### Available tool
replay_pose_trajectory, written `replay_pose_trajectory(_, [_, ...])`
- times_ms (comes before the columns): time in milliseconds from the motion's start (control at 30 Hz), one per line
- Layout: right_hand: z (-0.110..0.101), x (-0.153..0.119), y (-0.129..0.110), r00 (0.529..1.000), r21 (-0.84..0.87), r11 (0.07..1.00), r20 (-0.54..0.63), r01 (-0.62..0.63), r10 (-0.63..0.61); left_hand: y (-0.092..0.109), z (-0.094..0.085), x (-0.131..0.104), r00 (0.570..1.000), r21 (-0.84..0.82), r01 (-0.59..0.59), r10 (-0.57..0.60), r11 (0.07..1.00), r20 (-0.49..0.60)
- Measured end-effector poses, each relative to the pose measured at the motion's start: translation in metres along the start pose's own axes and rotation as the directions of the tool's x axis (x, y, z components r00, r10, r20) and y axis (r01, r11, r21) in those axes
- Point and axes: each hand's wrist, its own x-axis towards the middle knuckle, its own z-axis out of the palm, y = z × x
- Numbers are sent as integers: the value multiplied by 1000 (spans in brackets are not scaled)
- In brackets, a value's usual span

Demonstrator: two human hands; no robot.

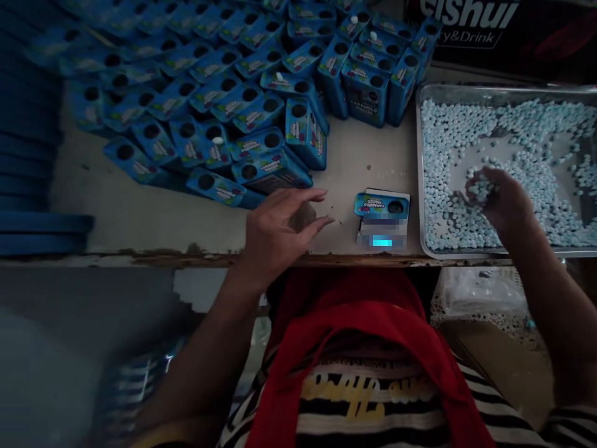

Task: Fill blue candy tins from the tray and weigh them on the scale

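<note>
My left hand (277, 236) hovers over the table's front edge, its thumb and fingers apart around nothing. Just beyond it stand several blue candy boxes (268, 165), each with a dark round hole in its top. In the metal tray (421, 186) at the right, my right hand (508, 202) is closed around a small heap of pale blue candies (482, 188). More loose candies (443, 143) cover much of the tray floor. Between my hands a single blue box (368, 204) sits near the edge; its front is pixelated.
Rows of blue boxes (186, 93) fill the back left of the worn table (116, 230). White candies rest on a few box tops. Blue stacked pieces (32, 143) stand at far left. A black printed carton (504, 43) stands behind the tray. A plastic bag (482, 291) lies below.
</note>
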Motion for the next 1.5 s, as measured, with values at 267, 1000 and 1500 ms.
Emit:
replay_pose_trajectory(267, [25,6,-13,999,382,924,-51,23,-4,22,27,5,962,-254,262,-233,931,140])
replay_pose_trajectory(1000, [94,-45,-29,986,460,877,145,-143,85,70,89,92,899,-2,-435,434,901,-67])
replay_pose_trajectory(1500, [82,-61,-32,978,600,775,70,-200,197,60,120,73,953,-141,-257,227,956,-200])
